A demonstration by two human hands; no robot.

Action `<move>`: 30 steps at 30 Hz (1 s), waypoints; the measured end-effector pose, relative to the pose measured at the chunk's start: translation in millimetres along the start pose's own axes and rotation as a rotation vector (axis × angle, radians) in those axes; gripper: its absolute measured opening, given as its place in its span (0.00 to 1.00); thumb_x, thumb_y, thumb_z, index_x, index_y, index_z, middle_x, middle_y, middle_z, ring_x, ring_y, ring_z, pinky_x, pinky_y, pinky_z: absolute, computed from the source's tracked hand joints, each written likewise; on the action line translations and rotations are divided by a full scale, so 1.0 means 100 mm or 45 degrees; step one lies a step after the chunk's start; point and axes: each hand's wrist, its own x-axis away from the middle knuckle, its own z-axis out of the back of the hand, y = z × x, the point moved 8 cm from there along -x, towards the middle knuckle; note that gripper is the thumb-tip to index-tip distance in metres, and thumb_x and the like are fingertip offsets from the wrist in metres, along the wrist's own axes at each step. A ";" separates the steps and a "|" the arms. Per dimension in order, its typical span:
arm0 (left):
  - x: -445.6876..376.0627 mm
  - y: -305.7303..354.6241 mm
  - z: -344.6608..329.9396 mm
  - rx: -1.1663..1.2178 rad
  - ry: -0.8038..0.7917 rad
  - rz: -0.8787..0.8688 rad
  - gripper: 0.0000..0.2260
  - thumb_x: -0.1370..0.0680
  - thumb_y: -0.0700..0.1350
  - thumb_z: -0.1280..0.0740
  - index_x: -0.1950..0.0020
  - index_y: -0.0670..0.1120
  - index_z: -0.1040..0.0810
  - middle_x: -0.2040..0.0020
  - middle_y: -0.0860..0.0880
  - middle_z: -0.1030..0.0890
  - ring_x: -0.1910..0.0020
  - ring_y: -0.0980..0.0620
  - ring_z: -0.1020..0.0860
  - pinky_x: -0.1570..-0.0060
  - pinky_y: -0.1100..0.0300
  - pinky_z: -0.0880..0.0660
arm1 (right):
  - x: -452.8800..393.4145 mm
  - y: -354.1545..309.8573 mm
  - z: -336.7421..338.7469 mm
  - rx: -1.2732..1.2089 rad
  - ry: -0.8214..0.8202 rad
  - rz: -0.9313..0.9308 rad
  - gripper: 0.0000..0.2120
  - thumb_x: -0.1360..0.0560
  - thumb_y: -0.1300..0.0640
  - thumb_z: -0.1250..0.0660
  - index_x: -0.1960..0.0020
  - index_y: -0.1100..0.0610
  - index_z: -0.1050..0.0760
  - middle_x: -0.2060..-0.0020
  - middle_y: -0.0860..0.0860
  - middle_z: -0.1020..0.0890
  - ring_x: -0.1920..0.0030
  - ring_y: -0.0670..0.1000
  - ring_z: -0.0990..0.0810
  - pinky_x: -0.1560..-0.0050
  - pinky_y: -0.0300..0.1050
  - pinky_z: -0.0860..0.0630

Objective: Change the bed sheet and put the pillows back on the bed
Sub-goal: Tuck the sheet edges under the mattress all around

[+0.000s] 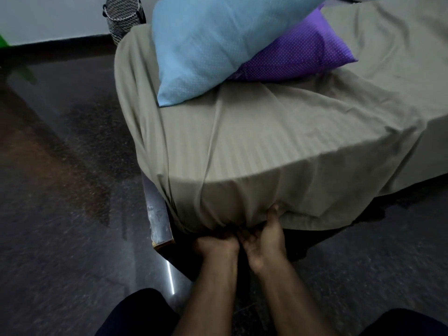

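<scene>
A grey-beige striped bed sheet [266, 146] covers the mattress and hangs over its near corner. On the bed lie a light blue pillow [208, 44] and, partly under it, a purple dotted pillow [300, 52]. My left hand [215, 243] grips the bunched lower edge of the sheet at the corner, its fingers hidden in the folds. My right hand [266, 238] sits beside it, palm turned up, thumb pressing the sheet and fingers curled into the cloth under the mattress.
The dark bed frame corner [158, 221] sticks out left of my hands. A patterned black-and-white basket [121, 18] stands by the wall behind the bed. Dark glossy floor [60, 190] surrounds the bed. My dark-clothed knees [135, 316] are at the bottom.
</scene>
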 end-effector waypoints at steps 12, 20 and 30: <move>0.10 0.22 0.32 -0.291 -0.019 -0.098 0.12 0.16 0.42 0.45 0.47 0.45 0.21 0.54 0.44 0.18 0.54 0.46 0.21 0.48 0.52 0.24 | -0.11 0.13 -0.31 -0.254 -0.323 -0.145 0.37 0.28 0.28 0.41 0.31 0.52 0.25 0.36 0.57 0.19 0.37 0.61 0.20 0.37 0.57 0.24; 0.86 0.12 0.27 -1.217 0.132 0.009 0.15 0.15 0.47 0.44 0.51 0.43 0.21 0.55 0.42 0.18 0.60 0.45 0.21 0.61 0.56 0.27 | 0.79 -0.22 -0.09 0.603 0.093 -0.307 0.17 0.17 0.45 0.41 0.46 0.58 0.24 0.51 0.59 0.19 0.45 0.58 0.20 0.46 0.50 0.27; 3.40 0.19 -1.74 -2.734 -0.711 -0.934 0.29 0.21 0.53 0.42 0.21 0.42 0.37 0.22 0.43 0.36 0.21 0.45 0.40 0.23 0.47 0.43 | 3.15 -2.38 -1.49 2.189 0.097 0.688 0.31 0.26 0.48 0.42 0.25 0.59 0.34 0.28 0.56 0.28 0.27 0.56 0.32 0.28 0.56 0.34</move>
